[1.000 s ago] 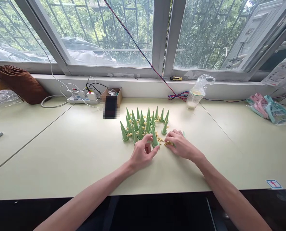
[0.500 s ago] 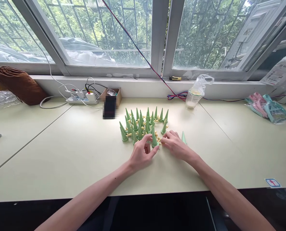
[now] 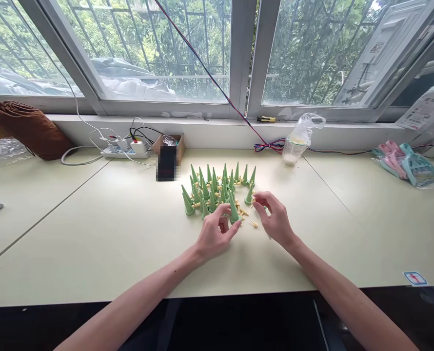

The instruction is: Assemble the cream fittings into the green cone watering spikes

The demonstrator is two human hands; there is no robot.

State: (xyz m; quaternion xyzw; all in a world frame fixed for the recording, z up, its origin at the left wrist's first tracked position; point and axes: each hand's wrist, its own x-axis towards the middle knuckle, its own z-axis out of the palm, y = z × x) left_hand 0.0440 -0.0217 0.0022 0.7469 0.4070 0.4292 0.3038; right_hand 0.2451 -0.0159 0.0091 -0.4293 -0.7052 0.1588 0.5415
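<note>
My left hand (image 3: 217, 231) has its thumb and fingers curled round the base of a green cone (image 3: 233, 208), which stands upright on the table. My right hand (image 3: 275, 219) is at the right side of the group, thumb and forefinger at a small yellow peg-like piece (image 3: 252, 200). Beside those fingertips stands another green cone (image 3: 249, 195). Several more upright green cones (image 3: 206, 190) are clustered behind my left hand, with small yellow pieces among them. One loose yellow piece (image 3: 254, 224) lies between my hands. A pale green cone is mostly hidden behind my right hand.
On the pale table (image 3: 110, 243), a small cardboard box (image 3: 179, 146) and a power strip (image 3: 125, 152) stand at the back. A bagged cup (image 3: 295, 146) is at the back right, wrapped pink and teal items (image 3: 409, 163) farther right. A brown pouch (image 3: 34, 129) lies back left.
My right hand has moved up and right, away from the held cone to the yellow piece by the right-hand cone. A loose yellow piece now shows. My left hand stays put.
</note>
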